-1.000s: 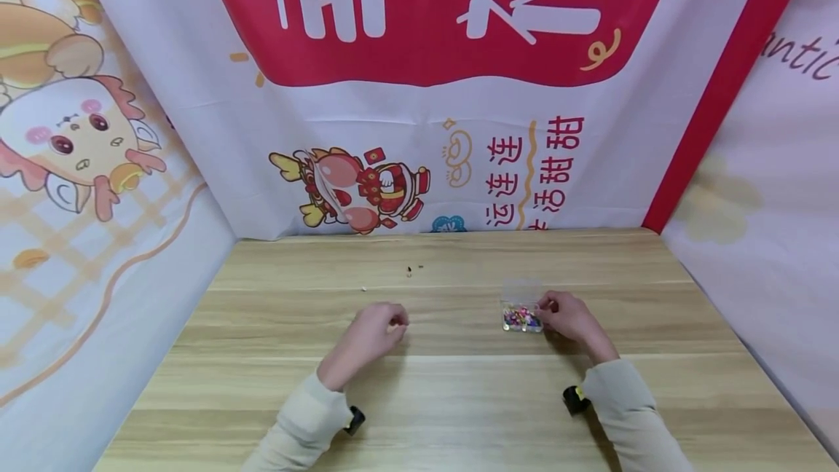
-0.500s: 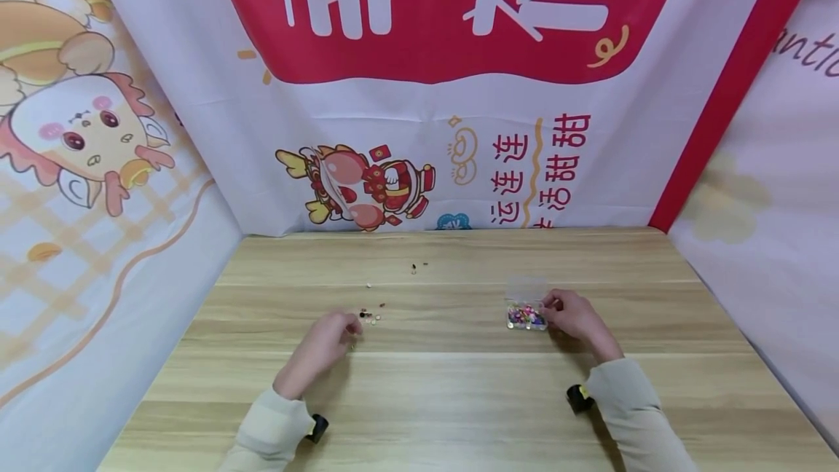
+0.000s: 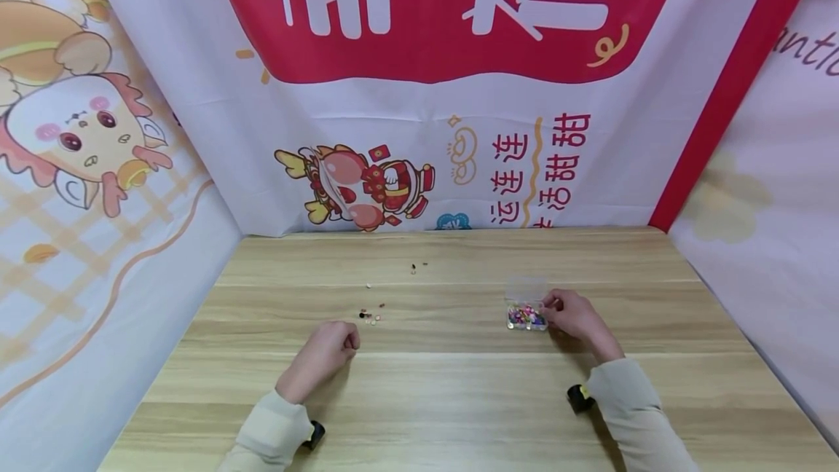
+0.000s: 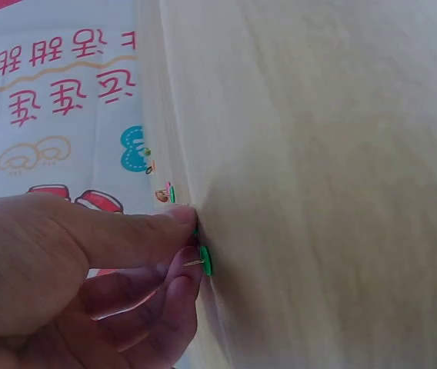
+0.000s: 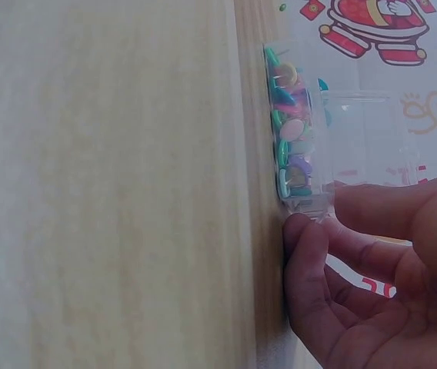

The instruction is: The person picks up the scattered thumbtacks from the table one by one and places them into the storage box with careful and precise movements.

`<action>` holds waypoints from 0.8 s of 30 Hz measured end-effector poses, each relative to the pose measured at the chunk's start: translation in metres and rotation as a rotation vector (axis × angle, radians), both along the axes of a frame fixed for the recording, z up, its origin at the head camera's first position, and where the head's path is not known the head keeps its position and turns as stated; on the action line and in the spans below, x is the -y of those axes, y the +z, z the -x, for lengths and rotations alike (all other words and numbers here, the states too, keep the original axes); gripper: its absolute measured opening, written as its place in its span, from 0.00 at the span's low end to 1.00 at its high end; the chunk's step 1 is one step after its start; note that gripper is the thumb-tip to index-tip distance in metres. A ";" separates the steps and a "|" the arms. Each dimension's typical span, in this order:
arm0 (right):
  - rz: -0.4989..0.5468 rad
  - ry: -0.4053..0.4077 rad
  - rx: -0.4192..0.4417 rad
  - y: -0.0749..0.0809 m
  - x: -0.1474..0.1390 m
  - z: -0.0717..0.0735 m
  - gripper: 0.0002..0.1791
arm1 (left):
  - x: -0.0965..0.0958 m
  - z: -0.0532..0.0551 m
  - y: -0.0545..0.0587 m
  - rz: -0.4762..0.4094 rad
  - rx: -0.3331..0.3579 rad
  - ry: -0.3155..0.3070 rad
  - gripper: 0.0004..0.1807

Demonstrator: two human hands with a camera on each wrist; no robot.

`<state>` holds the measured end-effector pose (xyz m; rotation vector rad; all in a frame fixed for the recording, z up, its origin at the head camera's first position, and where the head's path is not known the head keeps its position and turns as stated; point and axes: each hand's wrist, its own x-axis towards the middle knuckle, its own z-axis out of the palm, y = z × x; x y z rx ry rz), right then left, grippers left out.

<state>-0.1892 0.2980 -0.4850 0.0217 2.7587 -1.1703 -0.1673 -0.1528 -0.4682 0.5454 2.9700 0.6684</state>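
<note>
My left hand (image 3: 323,357) is low over the left part of the table, thumb and fingers curled together. In the left wrist view, a sliver of green shows between thumb tip and finger where they pinch a thumbtack. A green thumbtack (image 4: 206,261) with a flat head and its pin turned toward the fingers shows right at the fingertips. My right hand (image 3: 577,319) grips the near end of a small clear plastic box (image 5: 317,206) between thumb and fingers. Colourful thumbtacks (image 5: 292,128) fill the box, and its clear lid (image 5: 365,131) stands open.
Several loose thumbtacks (image 3: 373,322) lie in a small group just beyond the left hand. A few more tiny pieces (image 3: 414,269) are scattered farther back on the wooden table (image 3: 459,399). Printed cloth (image 3: 406,100) hangs behind the table.
My left hand has moved left and toward me, uncovering the loose group of thumbtacks, then its fingers lowered and closed together. The right hand keeps its hold on the box.
</note>
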 end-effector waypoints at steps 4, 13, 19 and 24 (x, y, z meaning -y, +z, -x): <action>0.002 -0.007 0.018 0.001 0.001 -0.001 0.09 | 0.000 0.001 -0.002 0.002 -0.012 0.007 0.11; 0.008 -0.004 0.017 0.001 0.000 -0.001 0.08 | -0.004 0.000 -0.001 0.003 -0.068 0.034 0.12; 0.018 -0.004 0.024 0.002 0.000 -0.002 0.08 | -0.016 -0.001 0.005 0.002 -0.067 0.028 0.10; 0.015 -0.006 0.029 0.003 0.001 -0.002 0.08 | -0.027 0.000 0.006 0.001 -0.125 -0.003 0.11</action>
